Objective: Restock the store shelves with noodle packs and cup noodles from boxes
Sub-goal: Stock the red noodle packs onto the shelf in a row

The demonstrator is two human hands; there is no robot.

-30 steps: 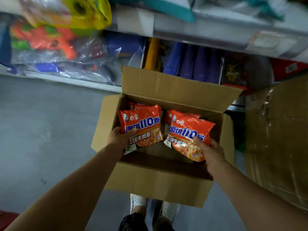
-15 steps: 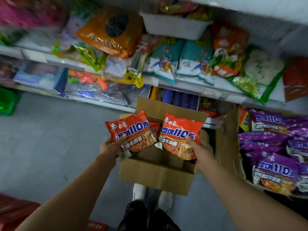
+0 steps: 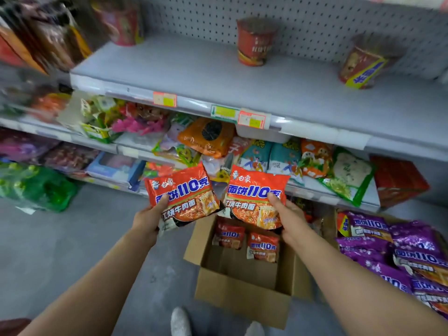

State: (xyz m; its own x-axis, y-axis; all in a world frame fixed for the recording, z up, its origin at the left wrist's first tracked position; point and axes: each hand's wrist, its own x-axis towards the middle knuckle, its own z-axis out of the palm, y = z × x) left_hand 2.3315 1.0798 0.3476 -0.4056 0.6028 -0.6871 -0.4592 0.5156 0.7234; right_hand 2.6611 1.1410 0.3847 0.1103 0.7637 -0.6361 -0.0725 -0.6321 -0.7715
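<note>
L hand (image 3: 148, 220) grips orange-red pack (image 3: 181, 190), thumb on front; R hand (image 3: 289, 218) grips 2nd pack (image 3: 257, 197), same blue-white print w/ noodle photo. Both held above open box (image 3: 242, 284), below grey shelf (image 3: 278, 93). 2 more packs (image 3: 246, 241) in box.

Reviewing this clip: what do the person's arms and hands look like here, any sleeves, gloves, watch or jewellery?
Both forearms are bare all the way to the bottom edge of the frame, with no sleeve cuff in view. The left hand and right hand wear no gloves, and no watch, bracelet or ring shows on the visible wrists and fingers. Nails look short and unpainted.
</note>
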